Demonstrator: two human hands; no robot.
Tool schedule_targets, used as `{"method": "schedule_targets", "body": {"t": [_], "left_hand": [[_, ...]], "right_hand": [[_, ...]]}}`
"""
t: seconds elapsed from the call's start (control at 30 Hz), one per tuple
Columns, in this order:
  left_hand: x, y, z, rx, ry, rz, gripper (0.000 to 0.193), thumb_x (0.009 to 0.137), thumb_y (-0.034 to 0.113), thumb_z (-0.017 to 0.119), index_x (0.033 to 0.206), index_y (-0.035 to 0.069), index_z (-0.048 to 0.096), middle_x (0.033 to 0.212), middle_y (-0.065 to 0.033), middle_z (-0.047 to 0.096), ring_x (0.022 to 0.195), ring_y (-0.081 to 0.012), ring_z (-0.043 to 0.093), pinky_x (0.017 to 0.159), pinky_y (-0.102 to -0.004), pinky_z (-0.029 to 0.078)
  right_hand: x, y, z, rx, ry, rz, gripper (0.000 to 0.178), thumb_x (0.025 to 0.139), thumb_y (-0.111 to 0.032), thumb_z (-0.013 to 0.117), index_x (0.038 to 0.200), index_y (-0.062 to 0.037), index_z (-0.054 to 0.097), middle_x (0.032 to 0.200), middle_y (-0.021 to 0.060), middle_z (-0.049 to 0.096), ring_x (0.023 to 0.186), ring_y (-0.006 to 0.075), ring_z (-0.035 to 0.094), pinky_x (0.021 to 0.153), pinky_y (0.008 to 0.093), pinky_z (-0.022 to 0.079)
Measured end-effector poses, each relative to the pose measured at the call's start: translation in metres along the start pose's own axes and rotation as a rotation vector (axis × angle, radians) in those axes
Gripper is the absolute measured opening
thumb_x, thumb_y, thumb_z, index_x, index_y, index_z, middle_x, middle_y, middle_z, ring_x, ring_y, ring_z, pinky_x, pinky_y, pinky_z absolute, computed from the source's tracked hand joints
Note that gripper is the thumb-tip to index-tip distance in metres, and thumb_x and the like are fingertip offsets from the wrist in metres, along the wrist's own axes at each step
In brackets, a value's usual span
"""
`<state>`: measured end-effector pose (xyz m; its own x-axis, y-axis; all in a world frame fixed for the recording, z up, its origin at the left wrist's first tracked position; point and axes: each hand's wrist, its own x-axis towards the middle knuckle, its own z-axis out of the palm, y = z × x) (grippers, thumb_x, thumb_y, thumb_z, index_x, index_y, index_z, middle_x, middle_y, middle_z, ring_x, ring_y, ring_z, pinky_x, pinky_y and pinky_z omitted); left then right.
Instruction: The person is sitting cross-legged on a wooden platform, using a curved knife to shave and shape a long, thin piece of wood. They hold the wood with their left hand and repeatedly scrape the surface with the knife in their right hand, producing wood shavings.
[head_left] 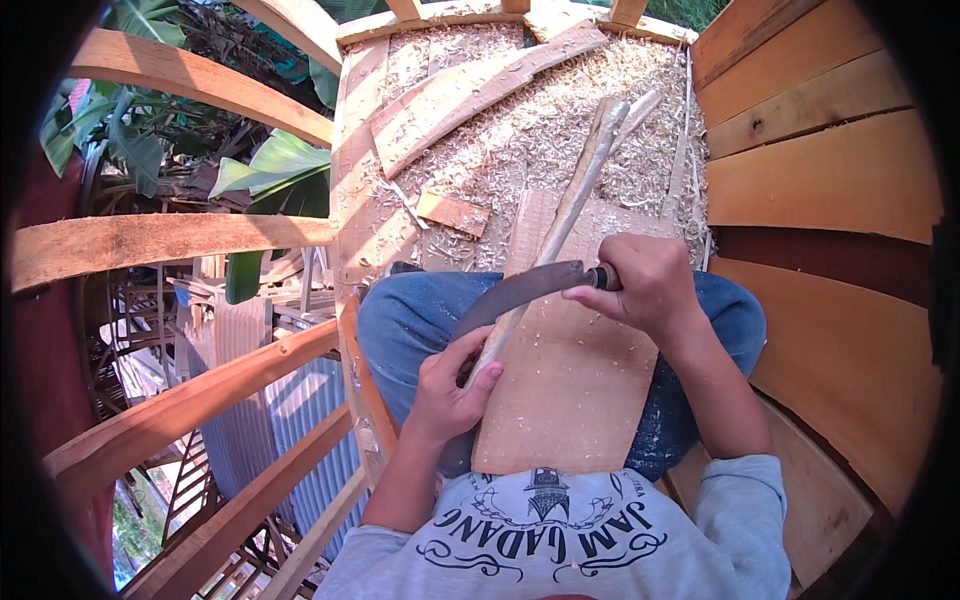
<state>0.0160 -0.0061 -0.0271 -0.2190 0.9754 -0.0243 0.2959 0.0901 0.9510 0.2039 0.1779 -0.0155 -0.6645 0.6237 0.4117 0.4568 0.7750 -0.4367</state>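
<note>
My right hand (648, 285) is closed round the dark handle of a curved knife (518, 293), a sickle-like blade stretching to the left. That blade lies across a long, pale wooden stick (578, 190), which slants away from me toward the far right. Near its lower end the stick is gripped by my left hand (452, 385), fingers wrapped round it. The blade's tip reaches close to my left fingers; whether they touch it I cannot tell. Beneath both hands a wide wooden board (575, 400) rests over my lap, between my bent knees.
Wood shavings (480, 150) cover the floor ahead, with a long plank (470, 105) and a small wood block (453, 212) on them. A plank wall (820, 180) rises on the right. Open wooden rails (170, 248) border the left, with banana leaves and corrugated sheets beyond.
</note>
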Motion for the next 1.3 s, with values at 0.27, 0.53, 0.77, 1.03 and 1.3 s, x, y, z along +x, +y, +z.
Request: {"method": "schedule_targets", "body": {"t": [0.27, 0.53, 0.77, 1.03, 1.3], "left_hand": [[0.000, -0.004, -0.002, 0.007, -0.014, -0.037, 0.032, 0.085, 0.012, 0.065, 0.112, -0.004, 0.057, 0.082, -0.0123, 0.065, 0.071, -0.0141, 0.064, 0.065, -0.0248, 0.050], [-0.003, -0.007, -0.003, 0.010, 0.007, -0.036, 0.033, 0.086, 0.013, 0.065, 0.112, -0.003, 0.057, 0.082, -0.0113, 0.065, 0.073, -0.0137, 0.064, 0.066, -0.0244, 0.050], [-0.004, 0.000, -0.002, -0.005, -0.055, -0.075, 0.031, 0.087, 0.013, 0.063, 0.113, -0.004, 0.056, 0.084, -0.0078, 0.063, 0.075, -0.0101, 0.060, 0.067, -0.0228, 0.048], [0.011, 0.030, -0.007, -0.482, -0.153, -0.322, 0.030, 0.096, 0.020, 0.050, 0.119, 0.000, 0.049, 0.068, 0.0022, 0.046, 0.050, 0.0001, 0.037, 0.043, -0.0154, 0.030], [0.034, 0.081, 0.031, -0.773, -0.359, -0.534, 0.040, 0.100, 0.030, 0.039, 0.128, 0.002, 0.044, 0.065, -0.0002, 0.043, 0.042, -0.0040, 0.039, 0.037, -0.0193, 0.039]], "right_hand": [[0.002, 0.010, 0.002, 0.001, -0.022, -0.093, 0.060, 0.084, -0.057, 0.059, 0.054, -0.0061, 0.046, 0.043, 0.0070, 0.044, 0.040, 0.0188, 0.050, 0.042, 0.0311, 0.041], [0.003, 0.028, 0.000, 0.048, 0.002, 0.003, 0.057, 0.086, -0.052, 0.059, 0.057, -0.0043, 0.050, 0.047, 0.0074, 0.047, 0.041, 0.0177, 0.047, 0.044, 0.0299, 0.039], [0.004, 0.103, -0.026, 0.358, 0.333, 0.771, 0.057, 0.089, -0.049, 0.057, 0.063, 0.0010, 0.054, 0.047, 0.0019, 0.038, 0.049, 0.0099, 0.035, 0.046, 0.0319, 0.031], [-0.019, 0.091, 0.006, 0.525, 0.253, 0.759, 0.053, 0.093, -0.045, 0.053, 0.062, -0.0016, 0.046, 0.052, -0.0038, 0.033, 0.052, 0.0067, 0.030, 0.047, 0.0289, 0.024], [-0.021, 0.051, 0.006, 1.174, 0.025, 0.629, 0.042, 0.094, -0.041, 0.053, 0.089, 0.0001, 0.059, 0.049, -0.0062, 0.034, 0.035, 0.0038, 0.030, 0.033, 0.0218, 0.024]]}}
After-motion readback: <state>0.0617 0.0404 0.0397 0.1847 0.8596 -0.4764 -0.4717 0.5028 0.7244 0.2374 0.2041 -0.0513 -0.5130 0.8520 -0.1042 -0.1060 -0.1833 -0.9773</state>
